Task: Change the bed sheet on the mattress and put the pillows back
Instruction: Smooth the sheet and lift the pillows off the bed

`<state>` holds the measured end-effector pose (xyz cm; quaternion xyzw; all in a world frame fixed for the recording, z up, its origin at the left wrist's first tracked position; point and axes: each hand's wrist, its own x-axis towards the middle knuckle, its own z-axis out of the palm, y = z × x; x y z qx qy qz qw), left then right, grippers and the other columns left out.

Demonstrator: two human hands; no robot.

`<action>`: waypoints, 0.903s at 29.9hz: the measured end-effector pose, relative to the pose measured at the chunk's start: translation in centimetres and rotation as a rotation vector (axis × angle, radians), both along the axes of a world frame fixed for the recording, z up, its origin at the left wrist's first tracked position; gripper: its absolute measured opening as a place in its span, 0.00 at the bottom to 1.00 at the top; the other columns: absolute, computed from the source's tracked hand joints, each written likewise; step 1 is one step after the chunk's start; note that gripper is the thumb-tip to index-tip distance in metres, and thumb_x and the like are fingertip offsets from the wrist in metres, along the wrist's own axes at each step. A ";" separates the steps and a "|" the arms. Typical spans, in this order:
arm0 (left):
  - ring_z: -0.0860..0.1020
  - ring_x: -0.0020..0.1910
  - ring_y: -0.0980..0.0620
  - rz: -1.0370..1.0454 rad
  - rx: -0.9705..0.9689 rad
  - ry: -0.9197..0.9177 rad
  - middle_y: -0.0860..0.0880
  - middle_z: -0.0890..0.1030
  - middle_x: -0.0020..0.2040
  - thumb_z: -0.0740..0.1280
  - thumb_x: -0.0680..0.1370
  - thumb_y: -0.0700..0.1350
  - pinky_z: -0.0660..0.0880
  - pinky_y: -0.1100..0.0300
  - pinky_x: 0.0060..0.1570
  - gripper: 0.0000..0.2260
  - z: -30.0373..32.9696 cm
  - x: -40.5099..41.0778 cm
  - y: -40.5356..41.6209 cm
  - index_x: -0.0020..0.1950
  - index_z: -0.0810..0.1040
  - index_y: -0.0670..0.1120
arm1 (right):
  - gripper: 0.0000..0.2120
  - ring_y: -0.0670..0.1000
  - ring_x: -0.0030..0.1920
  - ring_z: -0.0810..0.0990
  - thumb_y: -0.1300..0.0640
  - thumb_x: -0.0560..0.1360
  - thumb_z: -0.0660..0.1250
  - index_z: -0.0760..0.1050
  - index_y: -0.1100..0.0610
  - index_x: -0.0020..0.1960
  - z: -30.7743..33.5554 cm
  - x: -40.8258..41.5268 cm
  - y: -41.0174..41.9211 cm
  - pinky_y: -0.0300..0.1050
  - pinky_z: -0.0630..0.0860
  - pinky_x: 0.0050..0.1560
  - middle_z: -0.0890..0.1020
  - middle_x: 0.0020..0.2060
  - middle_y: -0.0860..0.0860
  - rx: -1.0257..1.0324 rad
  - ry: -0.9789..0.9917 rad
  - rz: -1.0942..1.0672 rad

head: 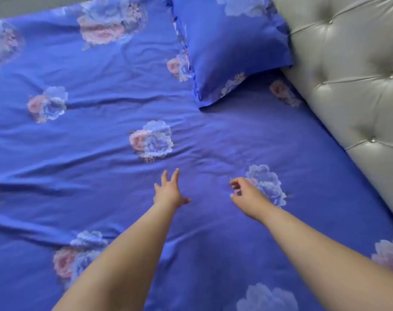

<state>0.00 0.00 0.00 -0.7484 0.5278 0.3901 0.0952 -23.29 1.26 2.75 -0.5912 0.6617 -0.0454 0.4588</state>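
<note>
Both forearms are seen reaching out over the blue flowered sheet [96,135], which is spread across the mattress and wrinkled in long folds on the left side. Left hand [169,191] is held with fingers spread and nearly straight, nothing gripped; whether it touches the cloth cannot be told. Right hand [244,194] is loosely curled, thumb and fingers close together, apparently empty; a pinch on the sheet cannot be ruled out. One pillow [233,48] in matching cloth lies ahead and slightly right of both hands, well apart from them, leaning against the padded grey headboard [348,70], long axis running along it. Right hand is judged nearer to it. Smoothing the sheet looks like the step in hand.
</note>
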 end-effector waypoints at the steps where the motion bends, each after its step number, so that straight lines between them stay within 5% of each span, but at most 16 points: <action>1: 0.47 0.76 0.36 0.020 0.031 -0.019 0.53 0.38 0.78 0.76 0.68 0.56 0.63 0.41 0.67 0.50 -1.1 0.2 -0.9 0.76 0.42 0.63 | 0.13 0.50 0.52 0.75 0.62 0.76 0.62 0.70 0.56 0.61 -1.0 -0.2 -0.8 0.46 0.74 0.54 0.76 0.56 0.52 -0.022 -0.035 -0.050; 4: 0.44 0.76 0.35 0.075 0.162 -0.085 0.56 0.35 0.77 0.77 0.67 0.55 0.66 0.36 0.63 0.52 -4.2 1.0 -3.2 0.76 0.41 0.64 | 0.10 0.51 0.44 0.76 0.63 0.76 0.62 0.70 0.49 0.53 -3.6 -0.4 -3.3 0.44 0.74 0.42 0.77 0.47 0.48 -0.036 -0.061 -0.122; 9: 0.45 0.75 0.32 0.030 0.173 -0.172 0.56 0.33 0.77 0.76 0.69 0.51 0.69 0.36 0.57 0.50 -8.7 0.5 -3.9 0.76 0.40 0.63 | 0.09 0.49 0.46 0.76 0.61 0.77 0.64 0.73 0.53 0.56 -7.8 1.9 -10.0 0.46 0.73 0.51 0.78 0.47 0.48 -0.086 -0.096 -0.115; 17: 0.45 0.74 0.29 -0.055 0.146 -0.237 0.52 0.30 0.76 0.74 0.71 0.52 0.74 0.37 0.56 0.51 -10.7 0.8 -3.7 0.76 0.36 0.58 | 0.27 0.51 0.36 0.79 0.62 0.79 0.63 0.55 0.62 0.73 -8.0 9.8 -26.8 0.37 0.77 0.28 0.68 0.57 0.55 0.124 -0.797 -0.784; 19: 0.46 0.74 0.29 -0.070 0.138 -0.249 0.51 0.30 0.76 0.74 0.71 0.54 0.75 0.38 0.55 0.51 -11.3 0.8 -3.7 0.76 0.36 0.58 | 0.21 0.52 0.33 0.81 0.62 0.79 0.63 0.60 0.64 0.68 -8.2 10.2 -29.7 0.38 0.78 0.27 0.71 0.54 0.57 0.154 -0.899 -0.879; 24: 0.49 0.74 0.29 -0.130 0.104 -0.304 0.48 0.31 0.76 0.73 0.70 0.57 0.76 0.40 0.53 0.51 -11.8 0.9 -3.8 0.76 0.35 0.57 | 0.12 0.51 0.26 0.82 0.56 0.78 0.65 0.67 0.63 0.55 -10.2 9.6 -34.0 0.40 0.77 0.25 0.76 0.45 0.60 0.187 -0.900 -0.965; 27: 0.49 0.74 0.30 -0.148 0.092 -0.326 0.48 0.31 0.76 0.72 0.70 0.58 0.78 0.42 0.51 0.51 -11.8 0.9 -3.6 0.76 0.34 0.57 | 0.09 0.50 0.29 0.80 0.56 0.78 0.65 0.70 0.62 0.50 -10.7 9.1 -34.6 0.42 0.79 0.28 0.77 0.35 0.55 0.170 -0.720 -0.936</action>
